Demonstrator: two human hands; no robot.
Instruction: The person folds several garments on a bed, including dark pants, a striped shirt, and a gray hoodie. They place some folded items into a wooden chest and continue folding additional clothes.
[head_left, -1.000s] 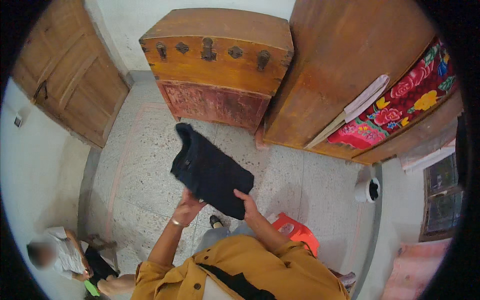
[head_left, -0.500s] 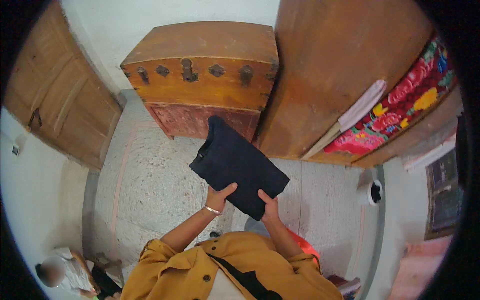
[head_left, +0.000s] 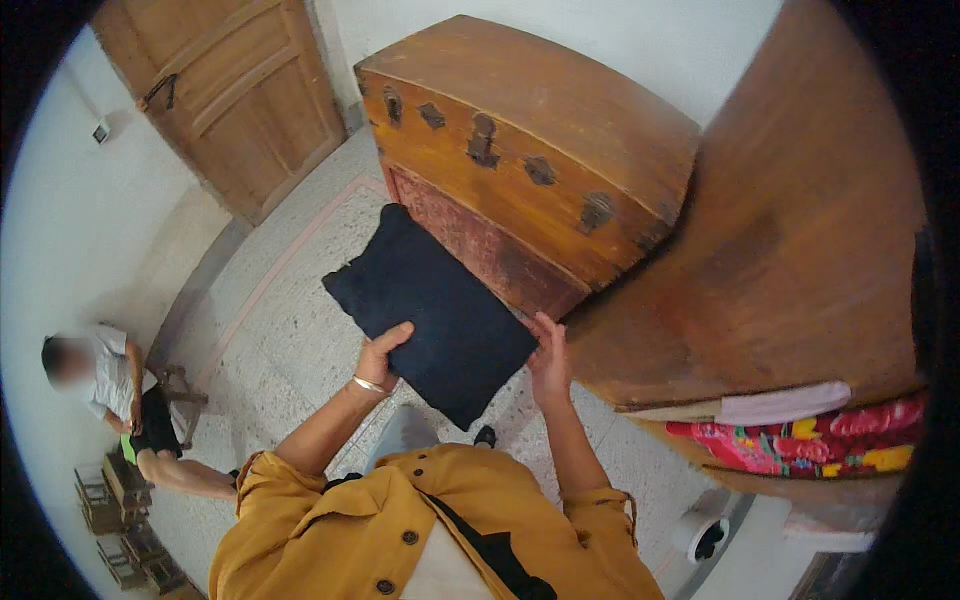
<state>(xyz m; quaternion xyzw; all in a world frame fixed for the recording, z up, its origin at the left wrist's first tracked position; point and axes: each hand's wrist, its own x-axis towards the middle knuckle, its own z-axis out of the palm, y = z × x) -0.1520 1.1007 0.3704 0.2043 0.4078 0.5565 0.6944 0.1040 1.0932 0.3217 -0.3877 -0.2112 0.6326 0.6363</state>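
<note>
A folded dark navy garment [head_left: 435, 310] is held out in front of my body, above the floor; its kind does not show. My left hand [head_left: 384, 352], with a bangle at the wrist, grips its near left edge, thumb on top and fingers hidden beneath. At the garment's right corner is my right hand [head_left: 550, 362], its fingers stretched out and apart next to the edge. Whether those fingertips touch the cloth I cannot tell.
A wooden chest [head_left: 540, 150] on a reddish base stands ahead, beside a large wooden cabinet [head_left: 780, 240] with floral cloth [head_left: 800, 445]. A door [head_left: 230, 100] is far left. A person [head_left: 120, 385] sits at left near small stools [head_left: 125, 485]. A white bucket [head_left: 700, 537] stands lower right.
The view has swung left, so the chest and cabinet sit farther right and the seated person shows more. My right hand has loosened from the garment's near edge and shifted to its right corner.
</note>
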